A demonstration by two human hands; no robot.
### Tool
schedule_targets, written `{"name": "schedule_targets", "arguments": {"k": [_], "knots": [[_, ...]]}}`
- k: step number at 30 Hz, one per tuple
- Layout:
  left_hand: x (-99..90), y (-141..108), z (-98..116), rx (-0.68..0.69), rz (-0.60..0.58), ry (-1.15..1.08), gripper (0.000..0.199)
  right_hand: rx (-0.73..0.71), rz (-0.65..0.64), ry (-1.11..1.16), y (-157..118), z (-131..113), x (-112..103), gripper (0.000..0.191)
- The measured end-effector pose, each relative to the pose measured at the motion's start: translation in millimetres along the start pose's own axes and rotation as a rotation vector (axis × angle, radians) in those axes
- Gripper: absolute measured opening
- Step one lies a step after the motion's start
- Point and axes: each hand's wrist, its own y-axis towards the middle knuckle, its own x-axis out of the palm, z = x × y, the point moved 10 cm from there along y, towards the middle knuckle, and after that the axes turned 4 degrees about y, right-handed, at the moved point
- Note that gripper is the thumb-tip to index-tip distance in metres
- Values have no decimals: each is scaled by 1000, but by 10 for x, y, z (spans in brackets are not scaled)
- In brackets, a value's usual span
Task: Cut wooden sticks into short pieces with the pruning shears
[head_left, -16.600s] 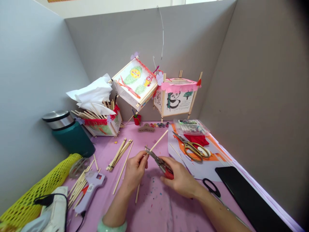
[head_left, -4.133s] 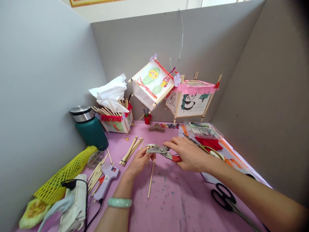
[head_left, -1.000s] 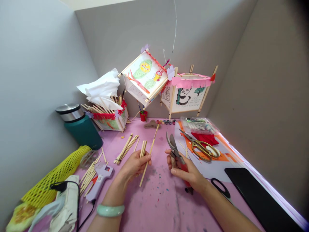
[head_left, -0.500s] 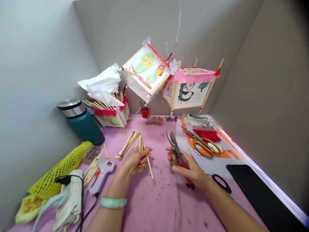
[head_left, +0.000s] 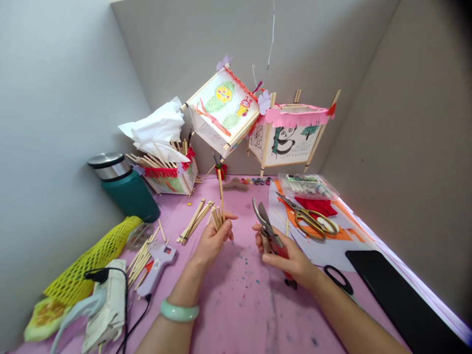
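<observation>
My left hand is closed around several short wooden sticks, with one longer stick poking up well above the rest. In my right hand is a pair of pruning shears with red handles; its blades are spread and point away from me, touching no stick. Just left of my left hand, two bundles of wooden sticks bound with dark bands lie on the pink table cover. Gold-handled scissors lie to the right of the shears.
At left are a purple glue gun, loose sticks, a power strip, a teal bottle and a stick-filled box. Paper lanterns hang at the back. A black tablet-like slab lies at right.
My left hand has turned, tipping the sticks so the long one now stands up and its lower end no longer sticks out toward me. My right hand and the shears have barely moved.
</observation>
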Motion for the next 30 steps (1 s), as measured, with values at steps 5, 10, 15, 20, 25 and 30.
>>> {"name": "schedule_targets", "arguments": {"k": [5, 10, 15, 20, 25, 30], "knots": [[44, -1, -84, -8, -9, 117, 24, -2, -2, -5, 5, -10, 6, 54], [40, 27, -112, -14, -11, 82, 23, -9, -13, -24, -1, -21, 17, 55], [57, 29, -69, 15, -21, 21, 22, -13, -30, -27, -2, -40, 49, 51], [39, 26, -72, 5, -15, -87, 25, -2, -29, -39, 0, -66, 66, 50], [27, 33, -104, -28, -10, -121, 30, -2, -36, -45, -2, -59, 65, 50], [52, 39, -119, -33, -21, -117, 31, -4, -41, -50, -4, -46, 56, 51]]}}
